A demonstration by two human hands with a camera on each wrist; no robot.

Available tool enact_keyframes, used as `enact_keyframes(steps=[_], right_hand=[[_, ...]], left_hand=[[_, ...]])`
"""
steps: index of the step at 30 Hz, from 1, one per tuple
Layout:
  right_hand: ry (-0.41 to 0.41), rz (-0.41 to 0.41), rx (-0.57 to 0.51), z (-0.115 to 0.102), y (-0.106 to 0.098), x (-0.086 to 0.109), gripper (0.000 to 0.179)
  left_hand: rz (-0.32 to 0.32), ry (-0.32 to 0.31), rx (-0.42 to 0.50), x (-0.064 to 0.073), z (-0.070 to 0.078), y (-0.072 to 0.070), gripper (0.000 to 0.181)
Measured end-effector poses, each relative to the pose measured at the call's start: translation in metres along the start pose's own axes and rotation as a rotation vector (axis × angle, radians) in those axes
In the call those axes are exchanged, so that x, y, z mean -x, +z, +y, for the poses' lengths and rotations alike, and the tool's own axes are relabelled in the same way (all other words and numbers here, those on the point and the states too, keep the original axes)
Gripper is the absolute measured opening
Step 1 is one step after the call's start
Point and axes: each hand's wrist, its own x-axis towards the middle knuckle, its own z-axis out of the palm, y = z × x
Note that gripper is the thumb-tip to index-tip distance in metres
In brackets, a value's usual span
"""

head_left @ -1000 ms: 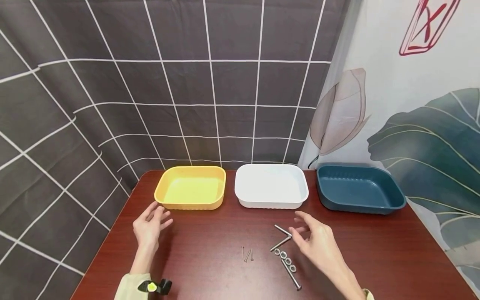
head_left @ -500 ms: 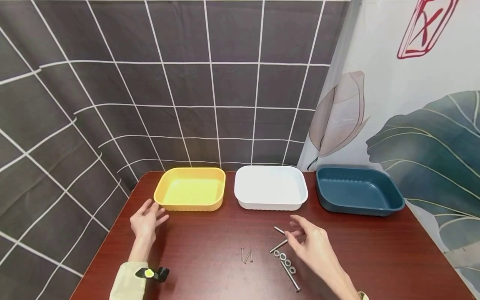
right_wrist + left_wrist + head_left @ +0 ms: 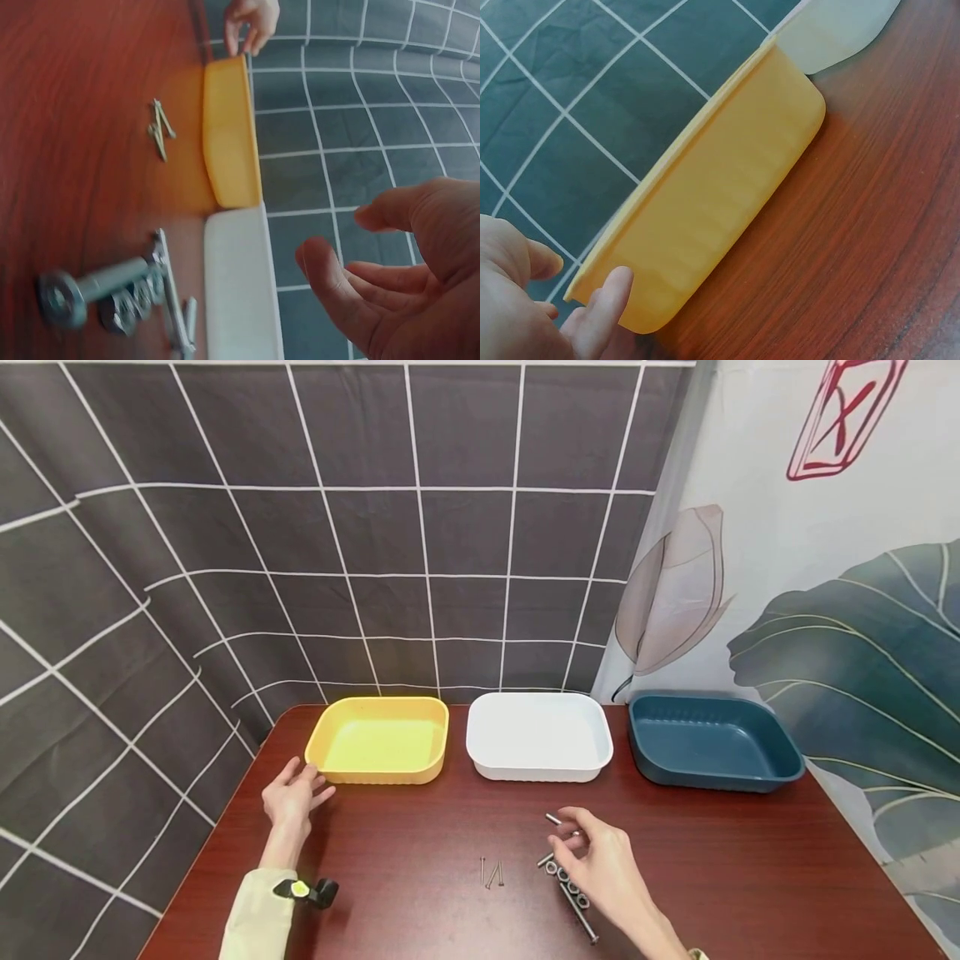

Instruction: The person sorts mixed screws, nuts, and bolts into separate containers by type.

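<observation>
Beside the front left corner of the yellow tray (image 3: 377,774), my left hand (image 3: 289,800) has its fingers loosely spread and holds nothing. In the left wrist view its fingertips are close to the yellow tray's wall (image 3: 705,180); contact is unclear. My right hand (image 3: 602,858) hovers over the metal hardware, thumb and fingers bent but apart, nothing between them. Under and beside it are several hex nuts (image 3: 582,901), a long bolt (image 3: 579,917) and two other bolts, partly hidden by the fingers. The right wrist view shows the long bolt (image 3: 112,279) and nuts (image 3: 120,311) together.
A white tray (image 3: 540,772) and a dark blue tray (image 3: 716,779) stand in line with the yellow one along the table's back edge. Three thin small screws or nails (image 3: 501,873) lie left of the bolts. Behind hangs a grey grid-patterned cloth (image 3: 465,531).
My right hand has moved left and a little toward the front, now covering more of the two upper bolts. The left hand has barely moved; the trays and hardware stay put.
</observation>
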Motion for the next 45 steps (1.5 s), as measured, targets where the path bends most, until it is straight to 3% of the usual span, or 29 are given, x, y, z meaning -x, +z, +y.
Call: enact_keyframes(steps=[7,19,29,45], right_hand=[[0.131,-0.071,-0.052,-0.006,0.014,0.002,0.024],[0.151,-0.104,-0.091,-0.005,0.030,0.005,0.022],[0.261,-0.200,-0.239,-0.001,0.045,0.012,0.024],[0.275,-0.192,-0.216,0.005,0.064,0.017,0.022]], left_hand=[[0.013,0.003,0.014,-0.006,-0.003,0.003,0.061],[-0.013,-0.029,0.100,-0.012,0.002,0.007,0.061],[-0.015,-0.048,0.148,-0.013,0.001,0.005,0.062],[0.000,-0.057,0.151,-0.015,0.002,0.007,0.060]])
